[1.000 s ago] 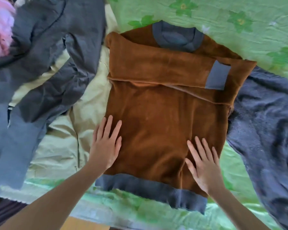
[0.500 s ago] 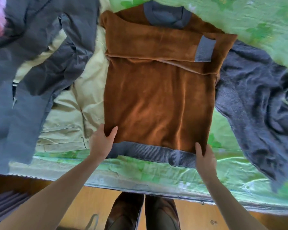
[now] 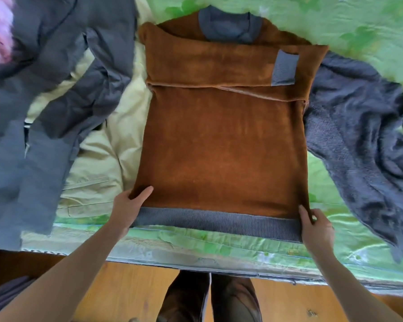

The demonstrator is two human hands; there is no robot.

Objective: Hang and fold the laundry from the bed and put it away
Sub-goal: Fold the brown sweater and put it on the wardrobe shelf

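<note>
The fuzzy brown sweater (image 3: 221, 145), with its ribbed grey hem and sleeves folded across the chest, lay flat at the centre of the frame on the green floral bed (image 3: 335, 24). Your left hand (image 3: 128, 208) pinched its lower left corner, thumb on top, and your right hand (image 3: 315, 226) gripped the lower right corner at the hem.

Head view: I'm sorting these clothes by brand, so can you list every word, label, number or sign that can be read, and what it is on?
None: no text can be read anywhere in this view.
Brown sweater: no tag or print shows; its grey cuff is plain ribbing.
Dark grey garment, grey knit, green bedsheet: no lettering, only a flower pattern on the sheet.
</note>
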